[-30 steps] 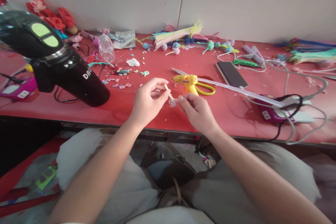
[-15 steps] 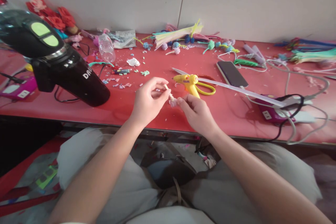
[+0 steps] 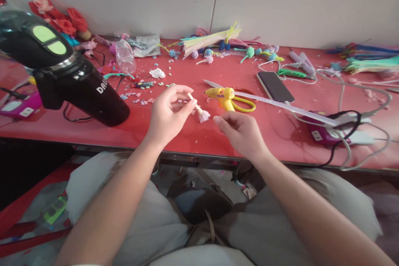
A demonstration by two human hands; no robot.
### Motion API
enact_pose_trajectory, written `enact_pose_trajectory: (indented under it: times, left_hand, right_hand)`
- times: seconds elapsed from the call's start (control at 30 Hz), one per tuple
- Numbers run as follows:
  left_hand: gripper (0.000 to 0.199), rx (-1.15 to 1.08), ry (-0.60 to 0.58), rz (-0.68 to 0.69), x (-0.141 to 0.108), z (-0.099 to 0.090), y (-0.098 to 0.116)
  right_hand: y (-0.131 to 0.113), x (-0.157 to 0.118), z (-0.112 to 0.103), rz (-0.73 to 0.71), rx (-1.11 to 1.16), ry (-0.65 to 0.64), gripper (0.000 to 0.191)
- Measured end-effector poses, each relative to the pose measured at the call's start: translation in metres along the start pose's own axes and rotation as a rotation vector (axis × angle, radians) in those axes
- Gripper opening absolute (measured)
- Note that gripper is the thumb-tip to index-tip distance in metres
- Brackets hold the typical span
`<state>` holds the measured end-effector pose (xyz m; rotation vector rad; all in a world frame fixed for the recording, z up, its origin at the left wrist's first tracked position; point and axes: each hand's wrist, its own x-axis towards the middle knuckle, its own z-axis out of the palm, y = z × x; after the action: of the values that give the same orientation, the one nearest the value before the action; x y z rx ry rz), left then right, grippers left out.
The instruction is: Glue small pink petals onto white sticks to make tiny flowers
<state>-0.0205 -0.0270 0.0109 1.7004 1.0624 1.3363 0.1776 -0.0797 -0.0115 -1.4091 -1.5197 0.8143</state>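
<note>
Between the thumb and fingers of my left hand point(image 3: 170, 112) is a small craft flower point(image 3: 203, 115), its pale yellow stem gripped and its whitish-lilac head pointing down to the right. My right hand point(image 3: 240, 133) is a short way to the right of the flower, apart from it. Its thumb rests against curled fingers, and anything inside them is hidden. Just beyond that hand, a yellow glue gun point(image 3: 222, 95) lies on the red table point(image 3: 174, 135), with a long clear glue stick point(image 3: 280, 106) sticking out of its back. Yellow-handled scissors point(image 3: 245, 105) are partly under it.
A large black bottle point(image 3: 93, 91) stands at the left. A phone point(image 3: 274, 85) and a purple power strip point(image 3: 321, 126) with cables are at the right. Pipe cleaners point(image 3: 212, 41), a clear plastic bottle point(image 3: 125, 56) and small scraps point(image 3: 145, 102) lie farther back.
My left hand has moved left and slightly up with the flower. My right hand has come off the flower head and shifted slightly right, so the head now shows.
</note>
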Motion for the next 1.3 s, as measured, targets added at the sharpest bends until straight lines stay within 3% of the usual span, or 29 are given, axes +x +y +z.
enact_pose_trajectory:
  times: [0.1,0.3,0.47,0.63,0.8,1.3]
  left_hand:
    - [0.018,0.002,0.003,0.018,0.003,-0.005,0.003]
    - [0.022,0.025,-0.049,0.039,0.004,-0.011,0.006]
    - [0.022,0.025,-0.072,0.058,0.000,-0.009,0.006]
    - [0.020,0.001,-0.088,0.041,-0.002,-0.003,0.009]
    - [0.019,-0.035,-0.112,0.024,-0.004,0.001,0.010]
    - [0.020,-0.068,-0.127,0.068,-0.005,0.006,0.005]
  right_hand:
    - [0.004,0.000,-0.004,-0.084,-0.044,-0.023,0.015]
    - [0.002,-0.001,-0.007,-0.176,-0.185,-0.091,0.028]
    - [-0.005,-0.005,-0.004,-0.124,0.073,-0.144,0.031]
    - [-0.012,-0.008,0.000,-0.087,0.078,-0.110,0.038]
    - [-0.012,-0.008,0.005,-0.014,0.228,-0.118,0.034]
    - [-0.009,-0.010,0.008,-0.065,0.206,-0.080,0.022]
